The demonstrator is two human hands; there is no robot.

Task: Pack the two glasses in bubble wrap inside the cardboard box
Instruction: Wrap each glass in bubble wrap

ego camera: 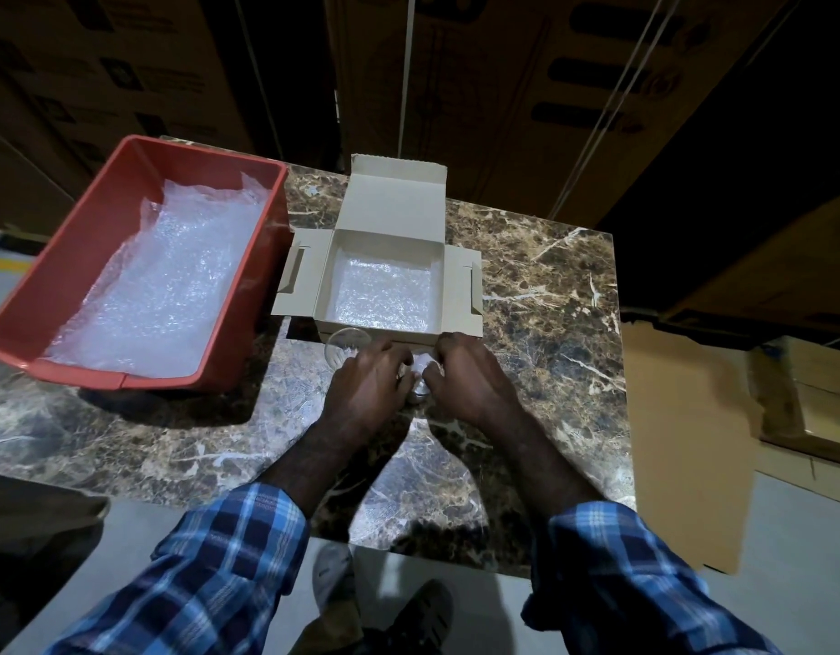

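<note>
An open cardboard box (pixel 394 219) stands at the middle of the marble table, flaps spread, with a sheet of bubble wrap (pixel 385 295) lining its bottom. Just in front of it a clear glass (pixel 345 345) stands on the table, its rim showing beside my left hand (pixel 368 385). Between my left hand and my right hand (pixel 470 380) sits a second glass (pixel 419 371) in bubble wrap, mostly hidden. Fingers of both hands curl around that wrapped bundle. A loose sheet of bubble wrap (pixel 423 470) lies on the table between my forearms.
A red plastic bin (pixel 134 182) holding more bubble wrap (pixel 172 276) stands on the left of the table. Flat cardboard (pixel 683 442) leans at the table's right edge. Large stacked cartons (pixel 503 87) rise behind the table. Feet show on the floor below.
</note>
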